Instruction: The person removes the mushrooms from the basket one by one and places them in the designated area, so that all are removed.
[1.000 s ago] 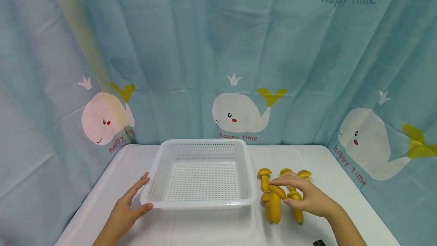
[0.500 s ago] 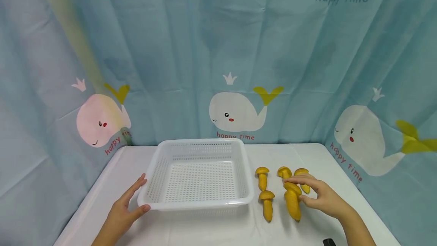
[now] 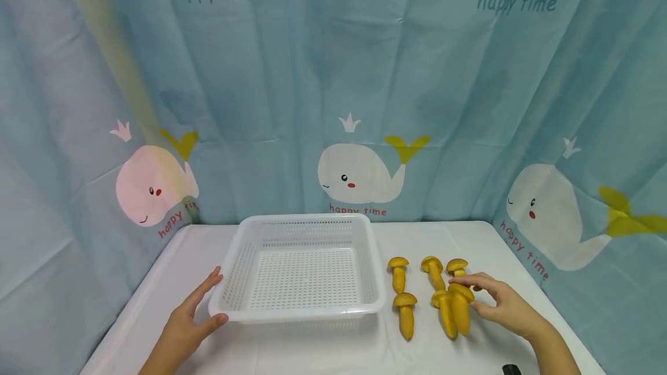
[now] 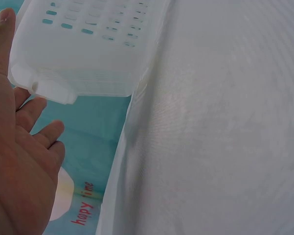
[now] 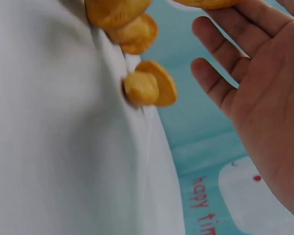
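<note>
In the head view, my right hand (image 3: 505,305) pinches a yellow mushroom (image 3: 461,311) by its cap, between thumb and fingers. Just left of it, overlapped in this view, lies another mushroom (image 3: 444,312). One more front mushroom (image 3: 406,320) lies farther left. Behind are three others: a left one (image 3: 398,275), a middle one (image 3: 433,271) and a right one (image 3: 457,265) partly hidden by my fingers. My left hand (image 3: 182,328) is at the near left corner of a white perforated basket (image 3: 297,310), thumb and forefinger spread along its rim.
A white cloth (image 3: 312,352) covers the table. Behind it and at both sides hangs a blue curtain (image 3: 281,103) with whale prints. A small black object (image 3: 511,369) shows at the bottom edge, beside my right forearm.
My right hand has moved right with its mushroom, from over the left front mushroom, past the middle front one, to that one's right. The left hand stays at the basket's corner.
</note>
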Tool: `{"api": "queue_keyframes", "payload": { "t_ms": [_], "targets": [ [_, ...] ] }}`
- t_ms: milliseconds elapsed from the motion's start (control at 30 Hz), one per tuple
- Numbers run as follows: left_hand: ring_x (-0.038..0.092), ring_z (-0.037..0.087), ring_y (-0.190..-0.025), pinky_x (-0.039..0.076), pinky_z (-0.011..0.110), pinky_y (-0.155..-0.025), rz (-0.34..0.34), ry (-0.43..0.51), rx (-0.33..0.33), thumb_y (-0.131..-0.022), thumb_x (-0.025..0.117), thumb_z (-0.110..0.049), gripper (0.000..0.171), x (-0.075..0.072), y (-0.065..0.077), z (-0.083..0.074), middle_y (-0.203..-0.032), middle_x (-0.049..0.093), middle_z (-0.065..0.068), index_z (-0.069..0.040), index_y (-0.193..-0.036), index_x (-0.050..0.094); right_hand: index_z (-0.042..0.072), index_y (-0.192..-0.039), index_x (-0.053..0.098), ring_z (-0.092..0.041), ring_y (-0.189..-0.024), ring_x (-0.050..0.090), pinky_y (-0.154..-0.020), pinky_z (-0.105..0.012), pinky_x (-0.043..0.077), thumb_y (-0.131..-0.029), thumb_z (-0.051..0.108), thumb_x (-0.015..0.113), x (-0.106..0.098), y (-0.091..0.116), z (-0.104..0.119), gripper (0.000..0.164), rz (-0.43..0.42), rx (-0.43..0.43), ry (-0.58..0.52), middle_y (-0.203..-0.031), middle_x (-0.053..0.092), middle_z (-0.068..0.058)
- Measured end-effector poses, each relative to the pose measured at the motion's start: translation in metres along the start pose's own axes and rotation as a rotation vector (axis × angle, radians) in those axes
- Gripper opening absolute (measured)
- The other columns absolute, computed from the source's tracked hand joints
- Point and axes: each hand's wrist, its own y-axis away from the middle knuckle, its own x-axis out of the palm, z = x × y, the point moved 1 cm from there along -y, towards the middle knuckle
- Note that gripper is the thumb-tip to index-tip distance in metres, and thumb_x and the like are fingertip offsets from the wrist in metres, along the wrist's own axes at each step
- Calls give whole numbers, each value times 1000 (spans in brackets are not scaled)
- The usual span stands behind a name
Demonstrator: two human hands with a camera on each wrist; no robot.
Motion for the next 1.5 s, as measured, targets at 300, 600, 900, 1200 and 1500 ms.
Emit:
{"api": "queue_keyframes", "payload": {
  "t_ms": [300, 600, 900, 1200, 1500],
  "targets": [
    [11, -26, -138, 29, 78, -109, -18, -7, 43, -90, 80, -31, 81, -2, 3, 5, -169, 27, -2, -33, -159, 38, 12, -137, 64, -2, -119, 59, -92, -29, 50, -90, -1, 66, -1, 2, -19, 49, 33, 18, -44, -137, 67, -6],
    [11, -24, -140, 21, 65, -121, -18, 6, 60, -91, 80, -29, 81, -1, 5, 9, -169, 26, -4, -33, -159, 37, 10, -137, 64, 0, -116, 59, -92, -24, 50, -90, -1, 65, -3, 5, -34, 48, 58, 85, -65, -135, 68, -7],
    [9, -10, -151, 26, 81, -108, -7, 18, 36, -90, 80, -31, 81, -1, 2, 7, -170, 25, -2, -34, -159, 37, 8, -137, 64, -4, -109, 59, -88, -22, 52, -91, 0, 65, -5, 7, -38, 46, 76, 112, -100, -134, 68, -10],
    [11, 4, -156, 25, 81, -109, 5, 31, 40, -91, 79, -29, 80, 0, 2, 6, -170, 24, -3, -33, -159, 36, 4, -139, 61, -6, -109, 60, -86, -19, 51, -92, -1, 63, -4, 11, -44, 47, 80, 156, -163, -136, 66, -14],
    [15, 22, -157, 25, 81, -108, 11, 27, 35, -91, 80, -29, 81, 1, 0, 6, -170, 25, -2, -33, -159, 36, 6, -140, 60, 1, -114, 59, -87, -19, 51, -93, -3, 59, -3, 13, -50, 48, 61, 173, -154, -137, 66, -12]
  ]
}}
